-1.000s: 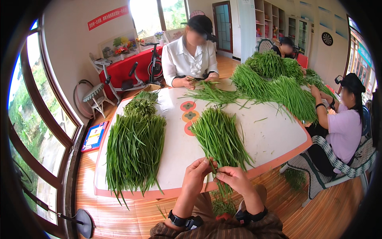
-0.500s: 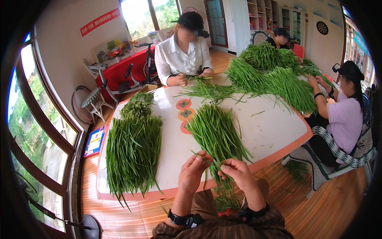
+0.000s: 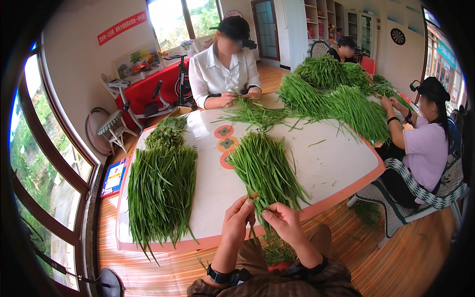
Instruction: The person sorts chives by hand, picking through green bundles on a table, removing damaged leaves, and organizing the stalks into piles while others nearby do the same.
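My left hand (image 3: 238, 217) is closed in a pinch on a thin green garlic chive (image 3: 253, 230), part of which hangs below the fingers. Close beside it, my right hand (image 3: 284, 222) is also pinched, thumb against forefinger; whatever lies between those fingertips is too small to make out. Just beyond both hands, a loose pile of garlic chives (image 3: 262, 168) spreads on the table, its leaf ends pointing toward me. A larger heap of chives (image 3: 162, 193) lies to the left, with leaves drooping over the near edge.
The white table (image 3: 210, 208) has a pink-orange rim. Across it, a person in a white shirt (image 3: 225, 74) handles chives. Big chive heaps (image 3: 346, 106) cover the far right, where a person in a lilac top (image 3: 425, 128) sits on a woven chair (image 3: 420, 193). Trimmings (image 3: 277, 250) lie below my hands.
My hands have drawn slightly closer together, and the right one has shifted left. The view has moved a little. Across the table, the person in white has brought both hands nearer each other.
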